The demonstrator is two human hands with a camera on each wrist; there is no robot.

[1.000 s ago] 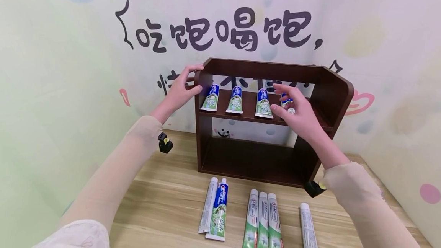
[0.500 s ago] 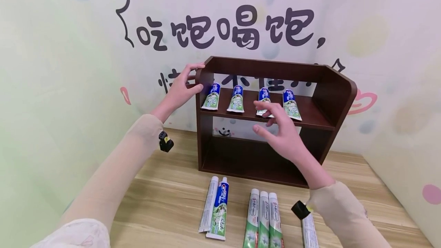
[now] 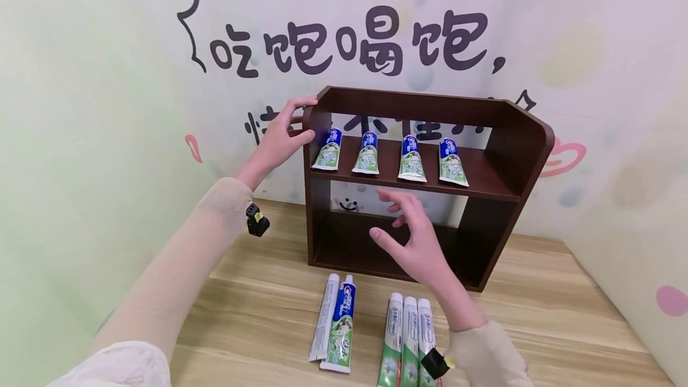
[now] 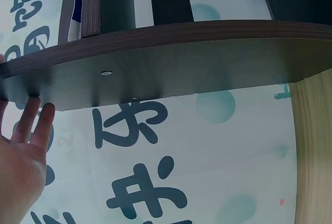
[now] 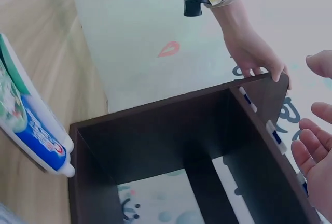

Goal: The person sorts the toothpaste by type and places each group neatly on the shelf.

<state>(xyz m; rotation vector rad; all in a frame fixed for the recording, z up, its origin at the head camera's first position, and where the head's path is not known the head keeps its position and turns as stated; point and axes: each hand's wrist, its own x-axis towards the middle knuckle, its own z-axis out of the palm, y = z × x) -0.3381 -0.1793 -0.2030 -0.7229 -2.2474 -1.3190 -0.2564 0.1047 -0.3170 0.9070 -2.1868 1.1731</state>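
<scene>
left hand [image 3: 276, 141] grips rack [image 3: 416, 102] corner at 10 o'clock | right hand [image 3: 421, 249] empty, fingers [image 3: 404, 203] wide | sloppy upswing could knock tubes [image 3: 412, 160] at 12 o'clock

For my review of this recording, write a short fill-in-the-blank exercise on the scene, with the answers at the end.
On the rack, the upper shelf holds ____ tubes.
In the head view, the left hand grips the rack's ____ (left or right) side.
The right hand holds ____.

Missing words: four; left; nothing.
</scene>
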